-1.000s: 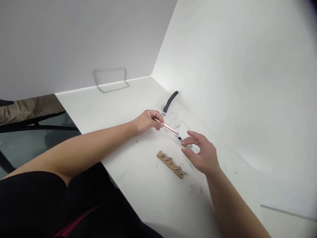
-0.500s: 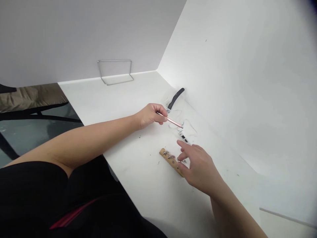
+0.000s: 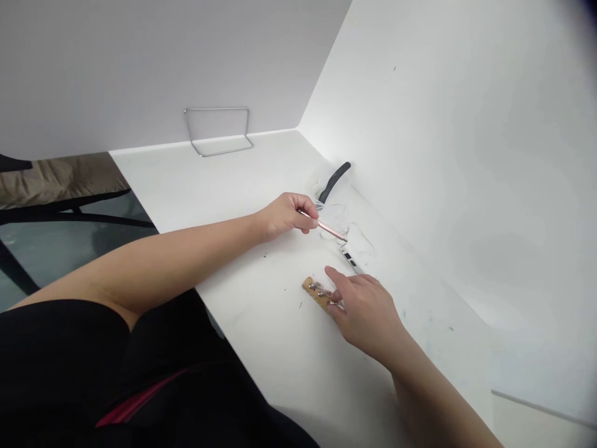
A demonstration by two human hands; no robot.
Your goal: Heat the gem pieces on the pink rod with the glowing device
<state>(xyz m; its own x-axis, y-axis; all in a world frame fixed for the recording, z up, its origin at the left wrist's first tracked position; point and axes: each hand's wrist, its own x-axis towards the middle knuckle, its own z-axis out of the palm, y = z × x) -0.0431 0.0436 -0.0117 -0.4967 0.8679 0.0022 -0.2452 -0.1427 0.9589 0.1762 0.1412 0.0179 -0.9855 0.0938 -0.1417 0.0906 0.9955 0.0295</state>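
My left hand (image 3: 295, 213) pinches a thin pink metallic rod (image 3: 330, 230), whose dark tip points down to the right. My right hand (image 3: 361, 308) is over a narrow tan strip (image 3: 317, 295) that bears several small shiny metal pieces. Its thumb and a bent finger close around one of the metal pieces (image 3: 336, 303) at the strip, while the index finger reaches out above. Just beyond my right hand lies a slim white device (image 3: 349, 257) with dark windows, partly hidden by the fingers.
A black curved handle (image 3: 334, 182) lies near the right wall, with thin clear strands (image 3: 357, 231) beside it. At the back stands a bent wire frame (image 3: 224, 153) on the white table (image 3: 261, 330). The table's edge runs along my body.
My right hand has moved slightly left along the strip and covers more of its near end. My left hand still holds the rod, almost unmoved.
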